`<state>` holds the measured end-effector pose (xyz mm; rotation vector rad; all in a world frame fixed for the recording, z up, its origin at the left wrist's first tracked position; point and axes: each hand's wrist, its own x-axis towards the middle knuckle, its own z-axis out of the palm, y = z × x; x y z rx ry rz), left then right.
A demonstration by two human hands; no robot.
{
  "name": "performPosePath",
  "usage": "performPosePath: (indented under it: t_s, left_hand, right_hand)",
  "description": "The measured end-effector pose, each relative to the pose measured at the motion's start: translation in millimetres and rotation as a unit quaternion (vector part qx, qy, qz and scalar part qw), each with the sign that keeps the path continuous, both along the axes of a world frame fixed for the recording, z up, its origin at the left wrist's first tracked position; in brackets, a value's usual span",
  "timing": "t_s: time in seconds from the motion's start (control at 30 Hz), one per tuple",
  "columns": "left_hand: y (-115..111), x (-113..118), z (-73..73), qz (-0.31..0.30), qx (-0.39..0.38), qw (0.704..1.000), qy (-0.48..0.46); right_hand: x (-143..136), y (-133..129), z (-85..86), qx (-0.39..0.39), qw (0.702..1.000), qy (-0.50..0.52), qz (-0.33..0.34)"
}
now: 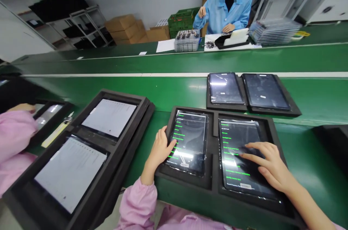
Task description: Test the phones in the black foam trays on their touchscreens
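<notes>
Two tablets lie face up in the compartments of a black foam tray (215, 179). Both screens show a list of green text lines on black. My left hand (160, 148) rests at the left edge of the left tablet (191, 146), its thumb over the screen and its fingers along the tray rim. Over the right tablet (236, 164) my right hand (272, 163) is spread, with fingertips at the text near the screen's middle. Neither hand holds anything. Whether the right fingertips touch the glass I cannot tell.
Left, stacked foam trays (108, 186) carry tablets with white screens; beyond them is a co-worker's pink sleeve (13, 139). Two dark tablets (265, 90) lie in another tray behind mine. Across the green bench (122, 85), a person in blue (231, 9) sits near stacked clear trays (274, 30).
</notes>
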<state>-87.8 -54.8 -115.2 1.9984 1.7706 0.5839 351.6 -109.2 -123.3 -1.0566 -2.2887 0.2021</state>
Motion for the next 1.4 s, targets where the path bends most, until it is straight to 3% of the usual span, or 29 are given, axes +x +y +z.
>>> performPosePath:
  t_s: [0.23, 0.4, 0.47, 0.57, 0.77, 0.87, 1.0, 1.1, 1.2, 1.3, 1.4]
  left_hand:
    - [5.0, -5.7, -5.3, 0.019, 0.016, 0.999, -0.036]
    - [7.1, -21.6, -4.3, -0.011, -0.011, 0.998, -0.056]
    - [6.3, -24.7, -1.4, -0.016, -0.018, 0.998, -0.06]
    - [3.7, -20.5, 4.8, -0.032, 0.042, 0.998, -0.016]
    - [0.3, -7.4, 17.3, -0.156, 0.108, 0.978, 0.093]
    - [-1.1, -8.3, 17.6, -0.142, 0.124, 0.977, 0.1]
    - [2.1, -8.8, 19.0, -0.143, 0.116, 0.982, 0.045]
    - [16.6, -4.7, 32.0, -0.206, 0.069, 0.976, 0.023]
    - [45.0, 6.0, 52.6, -0.283, 0.042, 0.958, 0.031]
    - [79.9, 28.8, 66.4, -0.335, 0.029, 0.941, 0.024]
    - [104.4, 61.1, 66.5, -0.361, 0.039, 0.93, 0.048]
  right_hand:
    - [-6.3, 3.3, 7.8, -0.017, 0.999, -0.048, 0.006]
    - [2.5, 1.2, 6.6, 0.044, 0.982, 0.138, -0.122]
    - [3.1, 0.8, 8.7, 0.059, 0.972, 0.17, -0.149]
    - [1.2, 0.7, 9.7, 0.057, 0.975, 0.161, -0.14]
    - [3.8, 0.3, -2.3, 0.03, 0.984, 0.127, -0.12]
    - [3.6, 3.0, -4.0, 0.002, 0.989, 0.103, -0.109]
    - [-5.0, 6.8, 2.0, -0.015, 0.998, -0.007, -0.057]
    - [-10.7, 7.8, 6.0, 0.005, 0.996, -0.077, -0.041]
    - [-6.4, 14.0, 7.4, 0.027, 0.996, -0.062, -0.054]
    - [5.5, 33.3, 8.7, 0.008, 0.997, -0.043, -0.065]
    - [12.2, 61.8, 10.8, -0.02, 0.997, -0.052, -0.061]
